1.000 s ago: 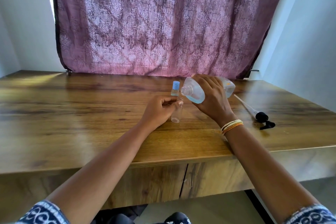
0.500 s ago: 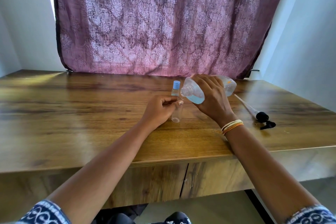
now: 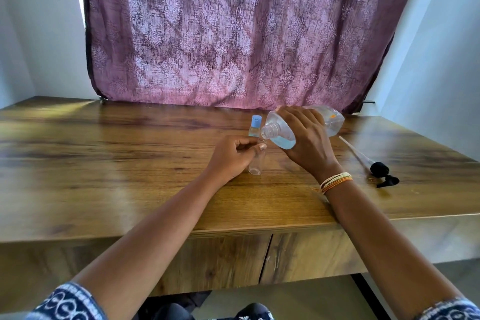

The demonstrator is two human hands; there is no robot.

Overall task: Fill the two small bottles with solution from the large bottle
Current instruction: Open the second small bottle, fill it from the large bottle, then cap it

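My right hand (image 3: 306, 143) grips the large clear bottle (image 3: 281, 134), tipped on its side with its open neck pointing left and down. Pale blue solution pools near its shoulder. Just below that neck stands a small uncapped clear bottle (image 3: 255, 163), held upright on the table by the fingers of my left hand (image 3: 231, 158). The large bottle's mouth sits a little above and right of the small one's opening. Behind them stands the second small bottle (image 3: 254, 126) with a light blue cap on.
A black pump head with its long clear tube (image 3: 374, 163) lies on the wooden table (image 3: 117, 163) to the right of my right wrist. A mauve patterned curtain (image 3: 233, 34) hangs behind the table's far edge.
The large bottle's neck has crept slightly down and left toward the small bottle's opening. My left hand and the small bottle have stayed in place.
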